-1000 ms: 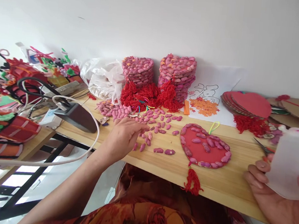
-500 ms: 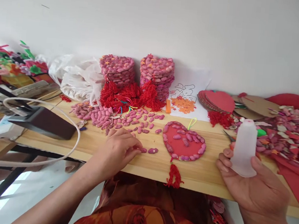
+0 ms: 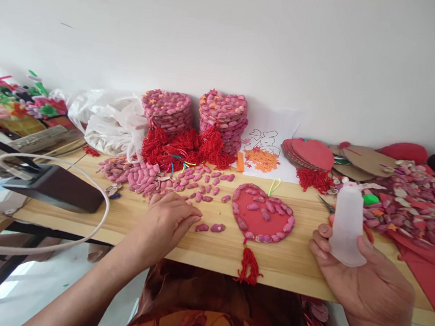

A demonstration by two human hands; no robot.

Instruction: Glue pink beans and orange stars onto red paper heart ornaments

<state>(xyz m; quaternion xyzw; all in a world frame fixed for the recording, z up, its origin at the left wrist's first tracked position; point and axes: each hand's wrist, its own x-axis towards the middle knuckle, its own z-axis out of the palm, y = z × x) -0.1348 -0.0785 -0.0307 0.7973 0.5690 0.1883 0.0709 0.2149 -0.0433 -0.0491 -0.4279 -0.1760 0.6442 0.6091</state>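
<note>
My right hand is closed around a translucent white squeeze bottle, held upright above the table's right part. My left hand is over the wood, thumb and fingers together; whether anything is between them is hidden. Just right of its fingertips lie two pink-dyed peanuts side by side. Between the hands lies a red heart edged with peanuts, with several more on its upper part. It has a yellow loop at the top and a red tassel at the bottom.
Behind my left hand spreads a peanut pile. Stacked peanut hearts with tassels stand by the wall, beside orange stars on paper. Scissors and card hearts lie right; a black power adapter and white cable sit left.
My left hand has drawn back slightly from the nearer of the two loose peanuts, which now shows fully. My right hand still holds the bottle. The whole view has shifted a little.
</note>
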